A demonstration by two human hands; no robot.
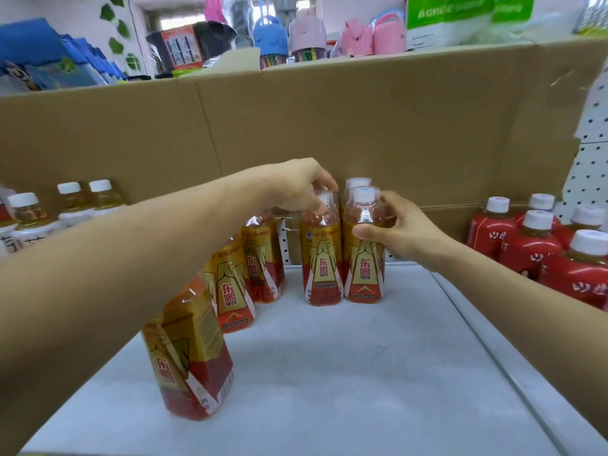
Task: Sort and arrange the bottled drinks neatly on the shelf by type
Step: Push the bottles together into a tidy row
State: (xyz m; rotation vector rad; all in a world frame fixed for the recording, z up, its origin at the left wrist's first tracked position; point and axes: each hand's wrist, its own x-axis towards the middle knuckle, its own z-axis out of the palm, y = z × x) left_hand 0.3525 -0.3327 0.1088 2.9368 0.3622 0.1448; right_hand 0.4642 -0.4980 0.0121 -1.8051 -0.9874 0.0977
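Outstretched left hand (296,189) pinches a gold-label bottle (320,258) by its cap; right hand (399,232) grips the neighbouring bottle (363,268) at three o'clock.

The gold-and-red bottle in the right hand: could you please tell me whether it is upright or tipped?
Upright: the bottle stands on its base on the shelf, cap uppermost, while the right hand grips its shoulder.

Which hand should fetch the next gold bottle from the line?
Probably the left hand: the line of gold bottles stands on its side, under that arm. The right hand would have to cross the held pair.
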